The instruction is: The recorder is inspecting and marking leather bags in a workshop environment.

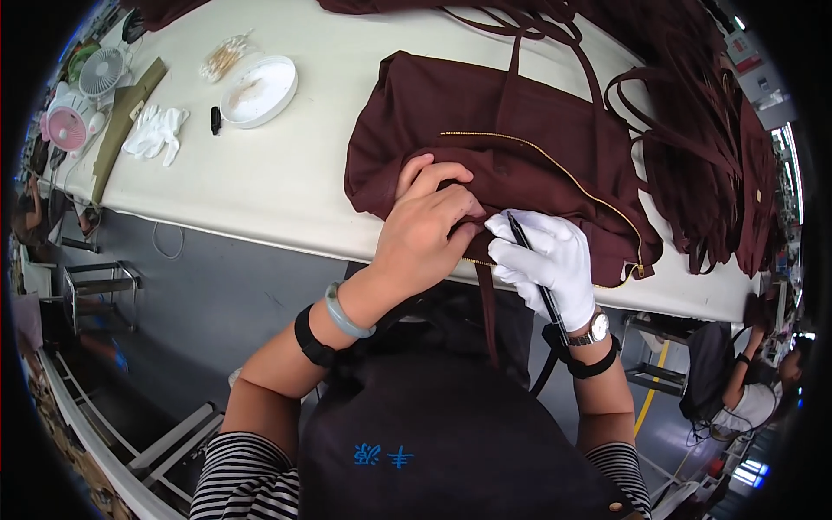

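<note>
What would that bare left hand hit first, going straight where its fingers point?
Likely the maroon fabric bag, which the left hand seems to be touching; exact depth is unclear.

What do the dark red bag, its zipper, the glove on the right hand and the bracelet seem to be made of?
Bag: probably matte woven cloth; it creases and slumps softly.
Zipper: likely metal teeth, judging by their gold-coloured shine.
Glove: thin, matte white fabric, apparently, wrinkling around the fingers.
Bracelet: smooth, glossy, pale grey-green; stone, glass or plastic, I can't tell.

From head height, a fisheye looks down across the near table (321, 156).
</note>
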A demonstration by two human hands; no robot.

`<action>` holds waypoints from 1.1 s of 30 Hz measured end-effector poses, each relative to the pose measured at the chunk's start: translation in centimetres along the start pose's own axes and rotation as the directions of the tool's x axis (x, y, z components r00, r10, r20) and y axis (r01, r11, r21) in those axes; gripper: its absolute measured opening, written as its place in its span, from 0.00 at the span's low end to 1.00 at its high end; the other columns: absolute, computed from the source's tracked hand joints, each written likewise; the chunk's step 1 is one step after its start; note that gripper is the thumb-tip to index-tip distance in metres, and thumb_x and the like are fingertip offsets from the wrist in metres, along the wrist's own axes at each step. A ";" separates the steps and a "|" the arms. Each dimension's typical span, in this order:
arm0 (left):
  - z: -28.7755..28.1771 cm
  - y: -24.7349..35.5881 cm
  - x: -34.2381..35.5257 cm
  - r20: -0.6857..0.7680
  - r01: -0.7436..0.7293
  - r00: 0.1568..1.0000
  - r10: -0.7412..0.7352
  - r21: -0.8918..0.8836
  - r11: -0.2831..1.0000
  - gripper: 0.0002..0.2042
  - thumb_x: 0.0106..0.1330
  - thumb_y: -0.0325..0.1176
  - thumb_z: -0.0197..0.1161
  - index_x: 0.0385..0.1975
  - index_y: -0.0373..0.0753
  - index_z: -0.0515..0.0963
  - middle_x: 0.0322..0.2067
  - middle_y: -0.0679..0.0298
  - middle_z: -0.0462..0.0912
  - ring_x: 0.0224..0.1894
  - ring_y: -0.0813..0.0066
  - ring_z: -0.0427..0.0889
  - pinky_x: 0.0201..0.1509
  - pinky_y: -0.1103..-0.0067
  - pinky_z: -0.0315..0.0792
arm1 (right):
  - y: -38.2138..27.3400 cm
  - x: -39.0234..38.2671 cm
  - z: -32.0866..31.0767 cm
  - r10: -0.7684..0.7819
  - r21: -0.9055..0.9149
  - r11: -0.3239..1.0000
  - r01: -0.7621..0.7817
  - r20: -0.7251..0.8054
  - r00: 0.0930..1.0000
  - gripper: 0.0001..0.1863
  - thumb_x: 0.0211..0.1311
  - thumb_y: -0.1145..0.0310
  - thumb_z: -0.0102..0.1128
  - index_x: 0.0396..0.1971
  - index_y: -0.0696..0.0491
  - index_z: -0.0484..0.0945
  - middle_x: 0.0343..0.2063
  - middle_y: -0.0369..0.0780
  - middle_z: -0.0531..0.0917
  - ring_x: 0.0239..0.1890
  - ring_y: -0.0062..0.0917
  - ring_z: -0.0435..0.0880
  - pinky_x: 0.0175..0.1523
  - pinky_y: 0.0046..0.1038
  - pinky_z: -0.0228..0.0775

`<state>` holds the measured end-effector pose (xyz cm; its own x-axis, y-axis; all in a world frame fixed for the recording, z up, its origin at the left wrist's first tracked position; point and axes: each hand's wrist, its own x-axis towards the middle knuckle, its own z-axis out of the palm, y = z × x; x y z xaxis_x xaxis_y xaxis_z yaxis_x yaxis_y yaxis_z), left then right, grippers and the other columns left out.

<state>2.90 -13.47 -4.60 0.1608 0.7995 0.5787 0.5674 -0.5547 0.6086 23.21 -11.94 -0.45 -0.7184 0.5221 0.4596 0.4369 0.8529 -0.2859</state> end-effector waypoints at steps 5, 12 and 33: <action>0.0 -0.1 0.2 -0.027 -0.004 1.000 0.003 -0.025 1.000 0.08 0.46 0.20 0.68 0.25 0.37 0.78 0.28 0.65 0.81 0.49 0.66 0.77 0.67 0.60 0.59 | 0.2 -0.2 0.4 -0.001 -0.103 0.994 0.016 0.144 0.990 0.15 0.45 0.61 0.70 0.37 0.40 0.82 0.48 0.32 0.81 0.52 0.30 0.77 0.43 0.32 0.74; -0.2 0.2 0.6 -0.037 0.013 0.999 -0.015 -0.070 0.997 0.08 0.46 0.20 0.68 0.24 0.36 0.76 0.25 0.64 0.81 0.47 0.66 0.76 0.66 0.61 0.60 | 0.8 -1.1 0.3 0.002 -0.170 0.985 0.028 0.174 0.985 0.15 0.47 0.57 0.69 0.38 0.38 0.81 0.51 0.35 0.81 0.52 0.29 0.78 0.45 0.32 0.75; 0.1 -0.4 0.4 0.024 -0.009 1.000 0.010 -0.044 0.999 0.08 0.44 0.20 0.68 0.22 0.36 0.76 0.28 0.63 0.80 0.49 0.65 0.77 0.66 0.59 0.61 | 1.0 -1.5 0.5 0.029 -0.047 0.999 -0.023 0.133 0.991 0.16 0.46 0.62 0.67 0.39 0.40 0.81 0.49 0.35 0.82 0.52 0.32 0.77 0.46 0.35 0.74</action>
<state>2.79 -12.96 -4.66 0.1861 0.7992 0.5715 0.5301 -0.5714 0.6265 24.47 -11.88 -1.85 -0.7707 0.5418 0.3354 0.4785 0.8397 -0.2568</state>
